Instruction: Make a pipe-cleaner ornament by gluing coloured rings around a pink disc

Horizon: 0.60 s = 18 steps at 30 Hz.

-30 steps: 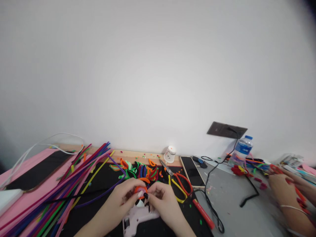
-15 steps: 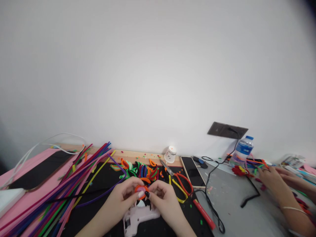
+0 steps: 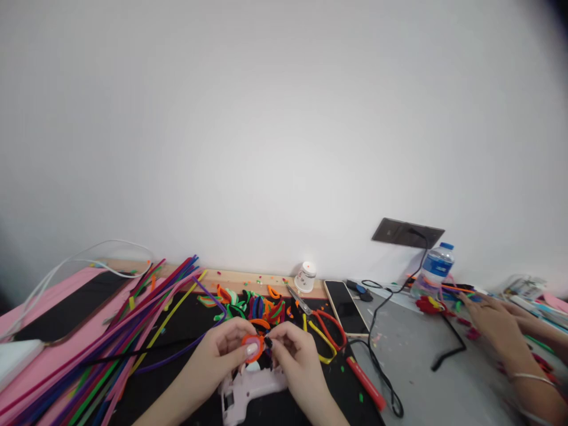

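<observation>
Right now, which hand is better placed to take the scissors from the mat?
The right hand, probably. The scissors lie just beyond it on its own side, while the left hand is farther away and pinches the orange ring. The right fingers also touch that ring, so they must let go first.

Both forearms bare, no sleeves in view. Left hand [image 3: 224, 349]: pale polish on thumbnail. Right hand [image 3: 295, 353]: black polish on one nail. No rings or watch visible.

I can read no text here. The small white jar [image 3: 306, 277] at the back edge of the table [image 3: 417, 355] has red marks, and the water bottle [image 3: 435, 269] a blue label, both too blurred.
</observation>
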Motion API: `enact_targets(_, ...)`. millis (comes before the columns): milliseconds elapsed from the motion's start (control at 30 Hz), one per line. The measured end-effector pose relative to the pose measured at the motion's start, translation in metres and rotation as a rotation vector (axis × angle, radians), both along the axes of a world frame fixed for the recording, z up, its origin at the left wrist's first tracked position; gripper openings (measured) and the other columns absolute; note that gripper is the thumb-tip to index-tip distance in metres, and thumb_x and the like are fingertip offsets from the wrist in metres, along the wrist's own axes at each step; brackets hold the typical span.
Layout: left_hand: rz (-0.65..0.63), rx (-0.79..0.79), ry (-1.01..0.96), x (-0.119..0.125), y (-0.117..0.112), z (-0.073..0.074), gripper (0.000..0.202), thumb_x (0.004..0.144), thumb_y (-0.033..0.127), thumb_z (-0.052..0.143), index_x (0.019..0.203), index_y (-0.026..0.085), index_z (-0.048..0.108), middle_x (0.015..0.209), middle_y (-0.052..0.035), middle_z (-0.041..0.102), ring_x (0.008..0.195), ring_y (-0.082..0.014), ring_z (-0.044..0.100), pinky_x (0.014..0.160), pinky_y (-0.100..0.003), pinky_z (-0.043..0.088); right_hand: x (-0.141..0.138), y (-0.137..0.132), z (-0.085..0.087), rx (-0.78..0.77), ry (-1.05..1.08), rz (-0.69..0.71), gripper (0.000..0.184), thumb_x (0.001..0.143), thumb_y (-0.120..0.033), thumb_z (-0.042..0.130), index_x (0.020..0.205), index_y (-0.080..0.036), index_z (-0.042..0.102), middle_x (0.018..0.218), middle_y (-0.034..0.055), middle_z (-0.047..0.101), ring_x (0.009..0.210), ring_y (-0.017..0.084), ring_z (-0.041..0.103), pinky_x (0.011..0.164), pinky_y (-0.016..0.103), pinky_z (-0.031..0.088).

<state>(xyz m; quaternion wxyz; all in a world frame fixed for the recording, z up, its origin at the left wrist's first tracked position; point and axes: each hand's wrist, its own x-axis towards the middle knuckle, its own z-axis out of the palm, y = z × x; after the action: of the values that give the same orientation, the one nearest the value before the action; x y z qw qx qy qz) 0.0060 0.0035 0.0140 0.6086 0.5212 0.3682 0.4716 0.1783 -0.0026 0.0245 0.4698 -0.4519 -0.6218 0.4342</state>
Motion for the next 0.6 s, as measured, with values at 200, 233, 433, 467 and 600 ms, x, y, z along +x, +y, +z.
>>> enact_targets(200,-0.011,-0.011,-0.033,0.0012,0.0011,-0.0009,0.027,0.068,0.037,0.077,0.081,0.017,0.066,0.064,0.0015,0.063,0.054,-0.0111,0.052,0.049,-0.021,0.041,-0.0006,-0.0012,-0.0001,0.033,0.014,-0.033,0.009,0.074,-0.012,0.054,0.073,-0.018,0.061,0.054,-0.0049,0.050,0.046,0.011,0.046,0.046,0.021,0.036)
enact_targets(233,-0.017,-0.013,-0.037,0.0013,0.0012,-0.0014,0.026,0.068,0.037,0.077,0.082,0.017,0.066,0.064,0.0018,0.063,0.053,-0.0107,0.051,0.048,-0.020,0.040,-0.0008,-0.0012,-0.0003,0.038,0.013,-0.042,0.010,0.073,-0.012,0.054,0.074,-0.018,0.061,0.055,-0.0048,0.050,0.047,0.011,0.046,0.047,0.021,0.036)
enact_targets(433,-0.033,-0.022,-0.041,0.0002,0.0002,-0.0036,0.025,0.070,0.038,0.076,0.081,0.018,0.066,0.062,0.0031,0.061,0.050,-0.0097,0.049,0.047,-0.020,0.040,-0.0012,-0.0013,-0.0003,0.056,0.015,-0.049,0.009,0.072,-0.014,0.054,0.073,-0.018,0.062,0.058,-0.0040,0.051,0.049,0.012,0.046,0.048,0.022,0.036)
enact_targets(467,-0.032,-0.020,-0.039,0.0002,-0.0001,-0.0033,0.025,0.070,0.037,0.076,0.081,0.018,0.066,0.063,0.0028,0.061,0.051,-0.0101,0.049,0.048,-0.020,0.041,-0.0014,-0.0015,0.0005,0.051,0.022,-0.045,0.008,0.072,-0.014,0.054,0.073,-0.018,0.062,0.058,-0.0039,0.051,0.049,0.012,0.046,0.048,0.022,0.036)
enact_targets(600,-0.039,-0.039,-0.047,0.0011,-0.0014,-0.0010,0.024,0.069,0.037,0.076,0.079,0.018,0.066,0.062,0.0028,0.061,0.049,-0.0093,0.048,0.046,-0.020,0.040,-0.0022,-0.0028,0.0049,0.003,0.053,-0.025,0.005,0.072,-0.016,0.056,0.072,-0.018,0.061,0.056,-0.0042,0.049,0.049,0.012,0.045,0.048,0.022,0.035)
